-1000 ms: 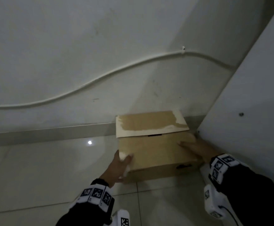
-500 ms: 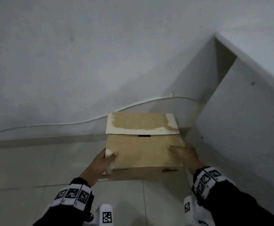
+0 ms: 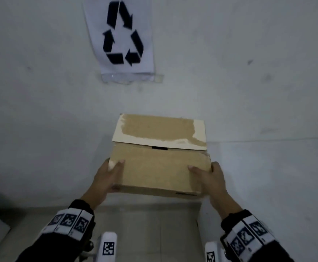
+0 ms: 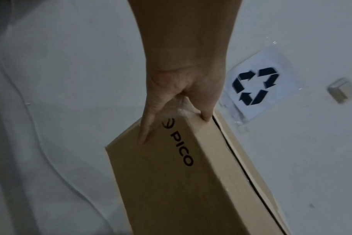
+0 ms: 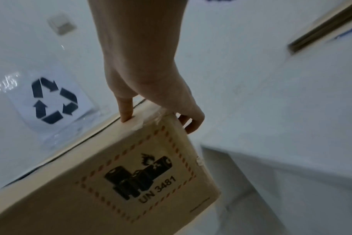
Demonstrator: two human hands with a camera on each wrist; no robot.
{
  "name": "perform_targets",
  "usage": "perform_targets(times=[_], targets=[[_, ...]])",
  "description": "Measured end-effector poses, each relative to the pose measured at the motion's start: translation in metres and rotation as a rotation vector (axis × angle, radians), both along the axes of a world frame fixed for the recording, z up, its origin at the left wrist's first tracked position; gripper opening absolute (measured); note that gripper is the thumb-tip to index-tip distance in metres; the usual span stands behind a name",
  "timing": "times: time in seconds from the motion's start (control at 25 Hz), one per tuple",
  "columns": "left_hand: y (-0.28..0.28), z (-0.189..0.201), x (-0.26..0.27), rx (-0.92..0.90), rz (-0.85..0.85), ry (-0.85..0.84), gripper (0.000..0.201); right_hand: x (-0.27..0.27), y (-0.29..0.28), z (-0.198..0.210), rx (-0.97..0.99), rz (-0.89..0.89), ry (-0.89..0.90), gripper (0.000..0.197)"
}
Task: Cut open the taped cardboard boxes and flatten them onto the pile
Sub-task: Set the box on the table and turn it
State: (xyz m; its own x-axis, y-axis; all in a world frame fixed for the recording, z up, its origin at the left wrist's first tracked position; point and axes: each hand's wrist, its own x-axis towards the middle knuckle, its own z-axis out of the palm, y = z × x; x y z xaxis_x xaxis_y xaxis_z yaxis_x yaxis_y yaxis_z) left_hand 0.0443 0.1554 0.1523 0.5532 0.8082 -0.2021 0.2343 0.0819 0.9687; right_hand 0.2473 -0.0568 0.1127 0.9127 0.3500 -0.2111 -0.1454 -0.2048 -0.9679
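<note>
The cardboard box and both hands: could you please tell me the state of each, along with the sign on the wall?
cardboard box: held up in the air, far flap raised, near flap down.
left hand: grips the box's left end, thumb on top.
right hand: grips the box's right end, thumb on top.
recycling sign: taped flat to the wall.

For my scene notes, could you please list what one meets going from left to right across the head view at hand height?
left hand → cardboard box → right hand
</note>
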Motion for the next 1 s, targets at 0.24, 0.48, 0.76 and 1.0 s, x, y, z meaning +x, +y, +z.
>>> perform_targets(times=[0.24,0.48,0.76,1.0], targets=[[-0.132,0.034,0.076,0.011,-0.138,-0.156,0.039,0.079,-0.163,0.074,0.038,0.169,0.080,0.074],[-0.300,-0.023,0.184,-0.208,-0.245,-0.072,0.025,0.158,-0.348,0.069,0.004,0.201,-0.034,0.072],[-0.374,0.002,0.301,-0.439,-0.206,-0.028,0.053,0.256,-0.427,0.099,-0.104,0.277,-0.457,0.089],[-0.392,-0.008,0.406,-0.598,-0.281,-0.041,0.050,0.327,-0.450,0.089,-0.515,0.122,-1.164,0.097]])
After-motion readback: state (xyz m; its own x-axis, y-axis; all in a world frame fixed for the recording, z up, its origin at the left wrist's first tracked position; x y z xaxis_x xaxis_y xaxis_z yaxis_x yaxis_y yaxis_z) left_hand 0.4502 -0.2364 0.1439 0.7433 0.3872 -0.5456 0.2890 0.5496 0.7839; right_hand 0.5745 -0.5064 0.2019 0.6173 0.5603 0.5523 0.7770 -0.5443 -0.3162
